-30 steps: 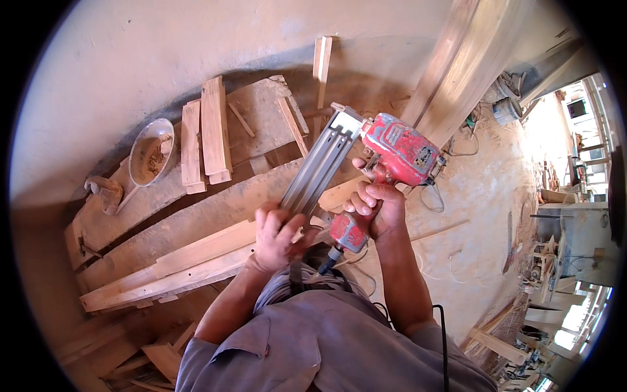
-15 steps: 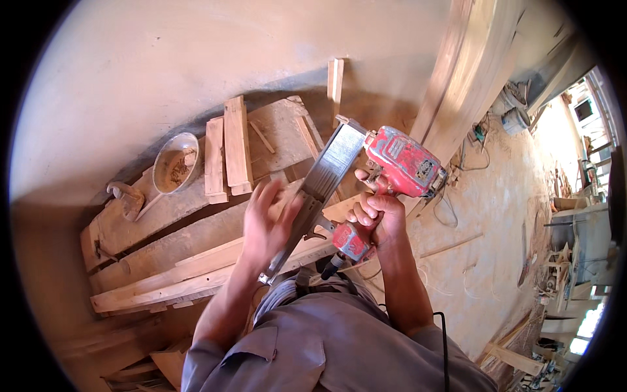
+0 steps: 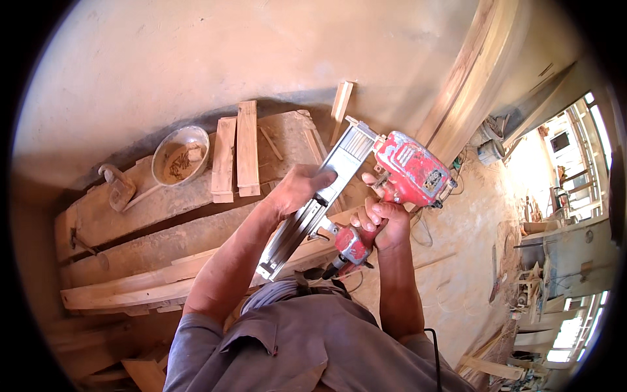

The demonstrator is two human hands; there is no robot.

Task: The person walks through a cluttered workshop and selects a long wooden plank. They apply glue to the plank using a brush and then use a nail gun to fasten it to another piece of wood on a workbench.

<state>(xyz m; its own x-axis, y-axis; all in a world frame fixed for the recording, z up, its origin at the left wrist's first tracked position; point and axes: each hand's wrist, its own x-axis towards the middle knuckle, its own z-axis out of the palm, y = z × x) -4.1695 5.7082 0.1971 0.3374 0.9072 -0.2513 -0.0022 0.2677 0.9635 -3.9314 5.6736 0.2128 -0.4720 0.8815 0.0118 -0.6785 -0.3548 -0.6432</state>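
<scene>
A red pneumatic nail gun (image 3: pixel 411 171) is held up in front of me, its long silver magazine (image 3: pixel 318 203) slanting down to the left. My right hand (image 3: pixel 381 223) is wrapped around the gun's red handle. My left hand (image 3: pixel 297 188) lies on the upper part of the magazine, fingers curled over its rail. An air hose fitting sits below the handle, close to my grey shirt.
A rough wooden workbench (image 3: pixel 150 222) lies below, with two short boards (image 3: pixel 236 157) side by side, a metal bowl (image 3: pixel 181 155) of small fasteners and a clamp (image 3: pixel 117 187). Long planks (image 3: pixel 130 287) lie at its near edge. Tall boards (image 3: pixel 470 78) lean on the wall at right.
My left hand slid from the lower end of the magazine up to its upper part. The nail gun stayed raised in my right hand while my view shifted slightly.
</scene>
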